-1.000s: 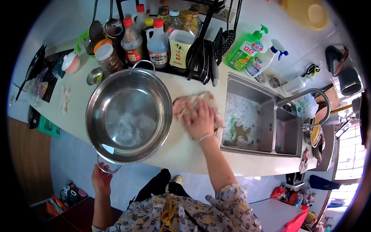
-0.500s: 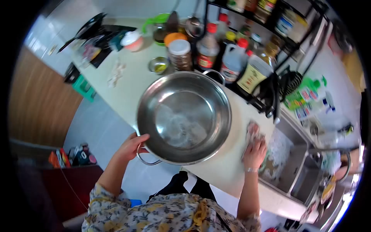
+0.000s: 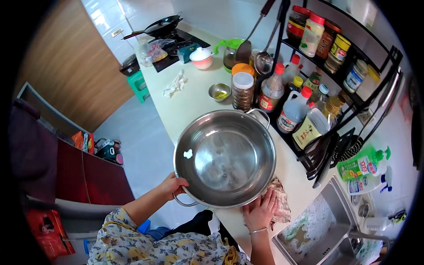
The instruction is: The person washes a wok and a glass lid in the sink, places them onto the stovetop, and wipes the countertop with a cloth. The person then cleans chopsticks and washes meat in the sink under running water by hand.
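Note:
A wide two-handled stainless steel pot (image 3: 225, 159) is in front of me, partly over the counter edge. Its inside looks wet, with a small white blob, perhaps foam, on the left wall. My left hand (image 3: 173, 186) is closed on the pot's near left side, at the rim and loop handle (image 3: 187, 202). My right hand (image 3: 261, 212) lies flat, fingers stretched out, on a crumpled brownish-pink patterned cloth (image 3: 279, 204) on the counter. Its thumb side is close to the pot's lower right rim. Whether the pot's base rests on the counter is hidden.
Beyond the pot are a jar of dark contents (image 3: 242, 92), a small metal bowl (image 3: 219, 92) and a rack of bottles (image 3: 304, 115). A sink (image 3: 338, 190) with suds is at right. Crumpled white paper (image 3: 175, 85) and a hob with a wok (image 3: 163, 27) are farther left.
My right hand and the cloth have moved left along the counter, from beside the sink to the pot's lower right rim. My left hand keeps its grip. The view has turned and shifted.

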